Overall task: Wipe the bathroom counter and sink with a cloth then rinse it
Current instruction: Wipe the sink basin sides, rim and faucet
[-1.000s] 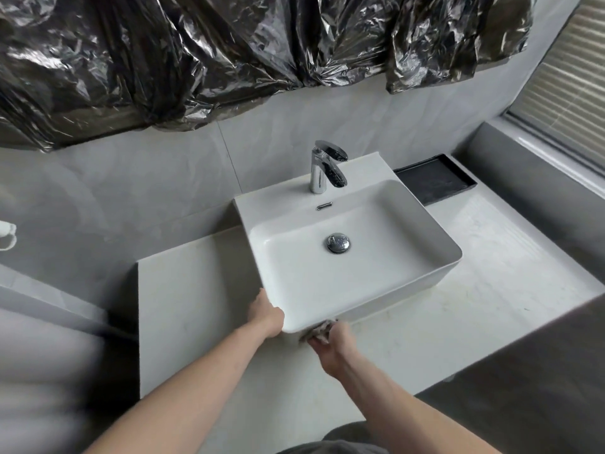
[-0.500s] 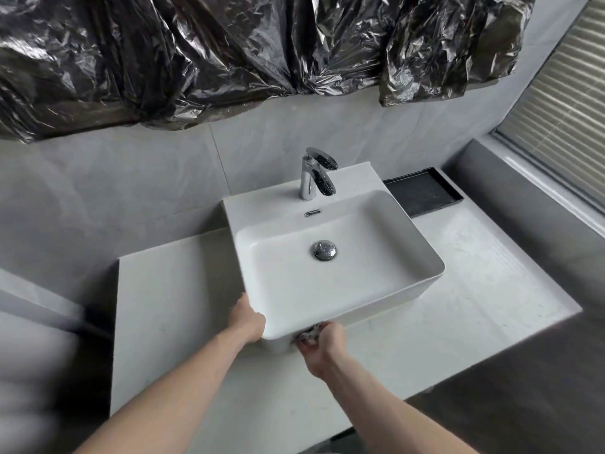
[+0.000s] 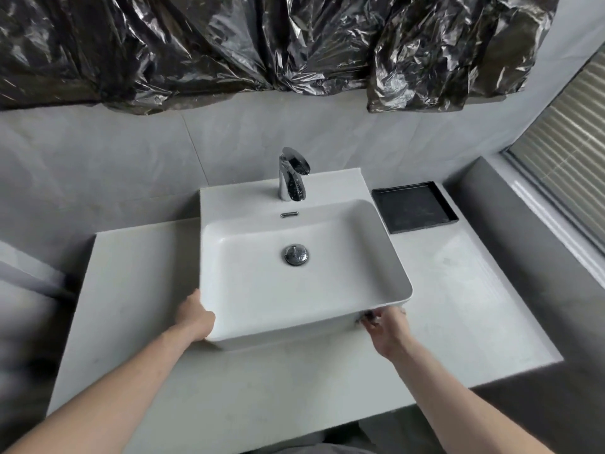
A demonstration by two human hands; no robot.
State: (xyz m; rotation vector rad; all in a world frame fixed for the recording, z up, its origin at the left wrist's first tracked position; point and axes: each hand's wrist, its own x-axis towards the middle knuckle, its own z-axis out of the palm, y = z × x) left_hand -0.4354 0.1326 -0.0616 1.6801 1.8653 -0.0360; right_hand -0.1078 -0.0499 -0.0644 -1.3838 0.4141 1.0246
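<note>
Cloth [image 3: 366, 317], a small dark wad, is being pressed against the near right corner of the white sink [image 3: 248, 299] by the right hand [image 3: 386, 326], whose curled fingers are gripping it. The left hand [image 3: 193, 317] is bracing the basin's near left corner, fingers hidden behind the wall. A chrome faucet [image 3: 291, 175] and black tray [image 3: 413, 208] are sitting behind, on the pale counter [image 3: 458, 306]. Since a second ago, the wiping hand has been travelling rightward along the front wall.

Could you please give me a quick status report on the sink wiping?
Right hand grips cloth against sink's front right corner. Left hand rests on sink's front left corner. Faucet off. Nothing in the way.
</note>
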